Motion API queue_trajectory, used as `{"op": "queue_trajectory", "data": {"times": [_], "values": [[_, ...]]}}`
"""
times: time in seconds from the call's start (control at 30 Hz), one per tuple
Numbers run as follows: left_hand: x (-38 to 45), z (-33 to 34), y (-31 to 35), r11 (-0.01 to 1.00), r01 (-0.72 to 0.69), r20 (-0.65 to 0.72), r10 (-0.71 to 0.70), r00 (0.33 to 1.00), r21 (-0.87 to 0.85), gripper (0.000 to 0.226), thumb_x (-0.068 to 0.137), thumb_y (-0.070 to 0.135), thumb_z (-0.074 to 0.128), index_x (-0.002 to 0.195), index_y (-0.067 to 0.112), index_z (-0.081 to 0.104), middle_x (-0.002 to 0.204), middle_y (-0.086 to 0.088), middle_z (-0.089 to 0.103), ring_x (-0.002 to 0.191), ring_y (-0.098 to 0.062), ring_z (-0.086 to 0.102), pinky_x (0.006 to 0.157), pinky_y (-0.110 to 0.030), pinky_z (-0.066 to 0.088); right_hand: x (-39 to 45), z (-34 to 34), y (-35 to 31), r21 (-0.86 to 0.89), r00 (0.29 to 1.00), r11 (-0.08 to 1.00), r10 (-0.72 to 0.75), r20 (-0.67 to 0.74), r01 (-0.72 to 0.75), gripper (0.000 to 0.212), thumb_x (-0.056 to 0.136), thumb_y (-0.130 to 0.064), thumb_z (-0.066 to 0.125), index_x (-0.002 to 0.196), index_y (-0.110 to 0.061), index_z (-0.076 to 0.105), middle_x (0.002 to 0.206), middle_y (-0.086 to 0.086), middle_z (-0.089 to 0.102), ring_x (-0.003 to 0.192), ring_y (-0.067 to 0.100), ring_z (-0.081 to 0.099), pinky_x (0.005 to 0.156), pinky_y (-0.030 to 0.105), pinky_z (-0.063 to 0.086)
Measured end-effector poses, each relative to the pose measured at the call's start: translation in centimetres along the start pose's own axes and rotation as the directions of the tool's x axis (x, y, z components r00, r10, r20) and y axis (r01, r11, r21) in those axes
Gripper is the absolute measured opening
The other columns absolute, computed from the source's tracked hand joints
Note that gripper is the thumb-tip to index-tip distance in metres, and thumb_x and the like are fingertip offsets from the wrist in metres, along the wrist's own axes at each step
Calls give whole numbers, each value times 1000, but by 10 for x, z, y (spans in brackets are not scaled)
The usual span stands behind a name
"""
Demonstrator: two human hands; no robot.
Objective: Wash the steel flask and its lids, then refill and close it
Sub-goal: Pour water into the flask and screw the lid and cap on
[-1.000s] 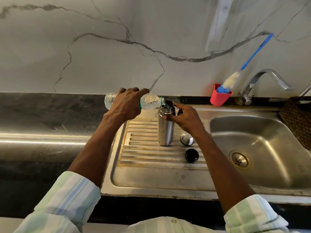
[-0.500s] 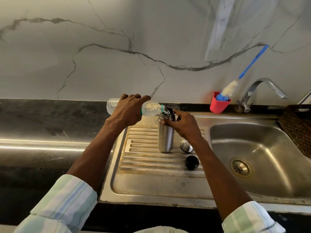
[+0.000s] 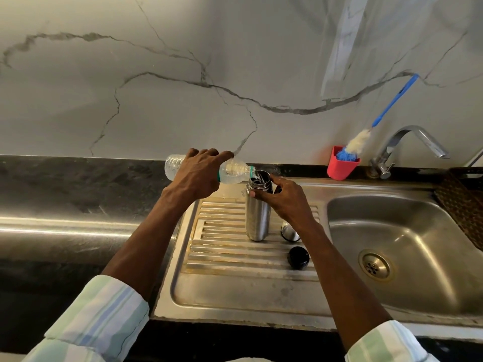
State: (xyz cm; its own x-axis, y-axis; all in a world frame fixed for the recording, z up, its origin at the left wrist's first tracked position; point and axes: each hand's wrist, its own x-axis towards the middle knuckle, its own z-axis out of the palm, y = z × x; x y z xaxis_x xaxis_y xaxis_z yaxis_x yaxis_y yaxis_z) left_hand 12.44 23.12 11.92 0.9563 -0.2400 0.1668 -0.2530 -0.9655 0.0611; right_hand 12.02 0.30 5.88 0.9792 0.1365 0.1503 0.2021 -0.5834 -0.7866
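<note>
Now I see my left hand [image 3: 194,173] gripping a plastic bottle [image 3: 209,169] lying nearly level, mouth at the rim of the upright steel flask [image 3: 258,215] on the sink's drainboard [image 3: 222,246], right-hand fingers [image 3: 264,195] curled around the flask's neck.

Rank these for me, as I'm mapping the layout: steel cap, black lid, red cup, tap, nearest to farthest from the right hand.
1. Steel cap, beside the right hand's wrist.
2. Black lid, nearer the viewer.
3. Red cup, by the wall.
4. Tap, far right.

Long sleeves [image 3: 99,317] — pale green, blue, white stripes.
</note>
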Motion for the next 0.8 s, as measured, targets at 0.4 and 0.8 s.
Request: {"op": "queue_trajectory", "data": {"times": [0.4,0.8], "values": [[1,-1,-5,1000,9,7,-9,1000,20,75,84,21,78,149,27,41,136,-9,57,127,-32,52,114,-47,28,1,1,2,30,1000,1000,2,4,-2,62,73,-66,71,129,-41,61,87,-11,65,69,-2,52,59,19,35],[-2,-1,-5,999,3,-5,-2,1000,36,75,84,20,78,149,26,41,136,-10,57,128,-32,52,114,-48,28,2,1,3,11,1000,1000,7,12,-7,64,73,-66,71,130,-40,60,88,-1,68,73,5,56,63,25,43]]}}
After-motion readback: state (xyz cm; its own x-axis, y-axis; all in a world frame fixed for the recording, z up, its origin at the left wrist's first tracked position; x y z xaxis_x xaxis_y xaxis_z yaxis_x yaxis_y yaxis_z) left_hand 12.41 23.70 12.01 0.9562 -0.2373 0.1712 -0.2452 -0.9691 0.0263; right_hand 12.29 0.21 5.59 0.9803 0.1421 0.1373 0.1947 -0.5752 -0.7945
